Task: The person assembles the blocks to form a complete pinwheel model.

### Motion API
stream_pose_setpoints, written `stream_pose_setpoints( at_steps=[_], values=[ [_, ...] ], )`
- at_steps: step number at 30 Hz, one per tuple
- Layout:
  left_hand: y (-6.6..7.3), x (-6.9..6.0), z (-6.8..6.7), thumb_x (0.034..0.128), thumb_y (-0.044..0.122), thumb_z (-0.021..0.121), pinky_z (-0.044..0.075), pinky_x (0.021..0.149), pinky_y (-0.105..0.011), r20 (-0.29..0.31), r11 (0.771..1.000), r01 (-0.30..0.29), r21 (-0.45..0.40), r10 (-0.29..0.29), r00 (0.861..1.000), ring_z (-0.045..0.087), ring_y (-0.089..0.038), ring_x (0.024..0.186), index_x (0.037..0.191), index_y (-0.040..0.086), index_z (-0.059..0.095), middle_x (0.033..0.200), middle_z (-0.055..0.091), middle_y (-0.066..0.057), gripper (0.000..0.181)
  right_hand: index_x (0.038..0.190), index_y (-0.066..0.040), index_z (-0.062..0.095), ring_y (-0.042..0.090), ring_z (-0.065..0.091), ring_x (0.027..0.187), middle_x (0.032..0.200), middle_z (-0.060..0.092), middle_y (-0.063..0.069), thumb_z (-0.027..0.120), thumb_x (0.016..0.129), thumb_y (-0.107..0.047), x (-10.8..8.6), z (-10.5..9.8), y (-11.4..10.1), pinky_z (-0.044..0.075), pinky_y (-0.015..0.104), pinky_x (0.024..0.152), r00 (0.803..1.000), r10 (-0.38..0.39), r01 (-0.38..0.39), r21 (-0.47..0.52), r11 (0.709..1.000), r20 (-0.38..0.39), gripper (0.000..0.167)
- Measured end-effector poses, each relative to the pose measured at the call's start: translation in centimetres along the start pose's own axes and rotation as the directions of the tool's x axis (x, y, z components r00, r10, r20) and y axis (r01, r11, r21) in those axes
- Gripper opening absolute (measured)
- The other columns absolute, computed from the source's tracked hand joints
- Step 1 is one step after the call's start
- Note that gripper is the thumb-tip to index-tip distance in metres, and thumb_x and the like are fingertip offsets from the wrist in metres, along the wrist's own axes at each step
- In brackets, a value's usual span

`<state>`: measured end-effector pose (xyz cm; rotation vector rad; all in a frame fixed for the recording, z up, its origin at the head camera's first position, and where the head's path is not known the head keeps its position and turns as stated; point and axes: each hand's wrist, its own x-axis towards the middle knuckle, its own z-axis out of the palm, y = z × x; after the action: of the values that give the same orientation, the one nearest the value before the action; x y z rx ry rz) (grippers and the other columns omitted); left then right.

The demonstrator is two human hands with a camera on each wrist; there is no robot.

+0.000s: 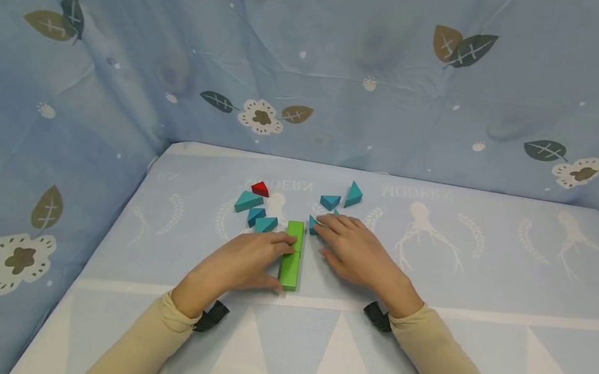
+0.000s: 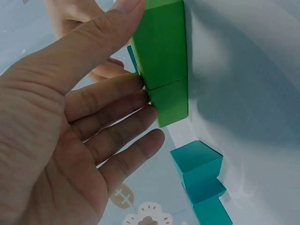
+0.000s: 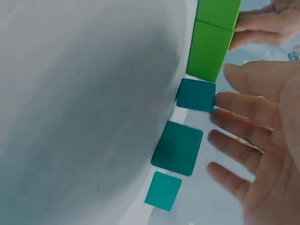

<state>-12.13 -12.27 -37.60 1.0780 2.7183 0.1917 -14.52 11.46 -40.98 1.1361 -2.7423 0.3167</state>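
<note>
Two green rectangular blocks lie end to end in one line, the nearer block [image 1: 289,272] against the farther block [image 1: 296,228]. My left hand [image 1: 242,261] is at their left side. Its fairly straight fingers touch the blocks, and the thumb [image 2: 101,37] is by the near end. To the right of the blocks, my right hand [image 1: 353,250] hovers low with its fingers spread and relaxed. Its index fingertip is at a teal triangular block [image 3: 196,95] beside the green pair's far end; whether it touches is hard to tell. Another teal block is partly hidden behind these fingers in the head view.
Left of the far green block lie several teal triangular blocks [image 1: 265,224] and a red triangular block [image 1: 260,188]. Farther back on the right are a blue triangular block [image 1: 329,202] and a taller teal one [image 1: 353,195]. Patterned cloth [image 1: 311,89] rises behind the table [image 1: 202,250].
</note>
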Motion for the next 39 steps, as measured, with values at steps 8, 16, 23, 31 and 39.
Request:
stream_pose_setpoints(
  at_steps=[8, 16, 23, 31, 39],
  values=[
    [-0.4, -0.3, -0.1, 0.0702, 0.046, 0.086, 0.047, 0.104, -0.038, -0.056, 1.000, -0.011, -0.016, 0.011, 0.998, 0.053, -0.024, 0.130, 0.134, 0.006, 0.059, 0.141, 0.055, -0.006, 0.080, 0.115, -0.009, 0.071, 0.023, 0.056, 0.120, 0.122, 0.064, 0.004, 0.066, 0.093, -0.018, 0.4, -0.5, -0.8, 0.043, 0.040, 0.106, 0.995, -0.068, 0.070, 0.014, 0.997, -0.068, 0.024],
    [-0.6, -0.4, 0.2, 0.0700, 0.051, 0.084, 0.048, 0.103, -0.039, -0.075, 1.000, -0.014, 0.010, 0.015, 0.997, 0.054, -0.026, 0.128, 0.132, 0.004, 0.060, 0.139, 0.056, -0.008, 0.081, 0.103, -0.012, 0.074, 0.018, 0.059, 0.105, 0.104, 0.069, -0.003, 0.065, 0.091, -0.016, 0.3, -0.4, -1.5, 0.048, 0.037, 0.094, 0.988, -0.154, 0.154, 0.069, 0.986, -0.005, 0.015],
    [-0.5, -0.3, 0.3, 0.0693, 0.052, 0.084, 0.050, 0.100, -0.040, -0.064, 1.000, -0.009, 0.019, 0.010, 0.998, 0.057, -0.027, 0.125, 0.128, 0.004, 0.063, 0.138, 0.056, -0.009, 0.079, 0.105, -0.015, 0.074, 0.018, 0.058, 0.110, 0.107, 0.071, -0.005, 0.064, 0.090, -0.019, 0.2, -0.2, -1.9, 0.047, 0.039, 0.096, 0.985, -0.167, 0.161, 0.110, 0.981, 0.046, 0.018],
    [-0.5, -0.1, 0.6, 0.0729, 0.055, 0.081, 0.048, 0.104, -0.040, -0.129, 0.999, -0.046, -0.001, 0.045, 0.991, 0.055, -0.028, 0.126, 0.131, 0.003, 0.061, 0.137, 0.057, -0.011, 0.080, 0.111, -0.013, 0.072, 0.022, 0.059, 0.113, 0.117, 0.067, 0.003, 0.063, 0.094, -0.021, 0.1, -0.5, -1.4, 0.044, 0.040, 0.101, 0.998, -0.049, 0.048, -0.023, 0.999, -0.031, 0.021],
    [-0.1, 0.2, 1.1, 0.0748, 0.055, 0.079, 0.046, 0.106, -0.040, -0.126, 0.998, -0.053, 0.015, 0.054, 0.991, 0.051, -0.027, 0.131, 0.128, 0.003, 0.063, 0.141, 0.054, -0.012, 0.076, 0.128, -0.012, 0.065, 0.027, 0.055, 0.124, 0.135, 0.058, 0.009, 0.064, 0.095, -0.024, 0.1, 0.1, -0.6, 0.037, 0.048, 0.111, 1.000, 0.017, -0.018, -0.060, 0.998, -0.009, 0.036]
  ],
)
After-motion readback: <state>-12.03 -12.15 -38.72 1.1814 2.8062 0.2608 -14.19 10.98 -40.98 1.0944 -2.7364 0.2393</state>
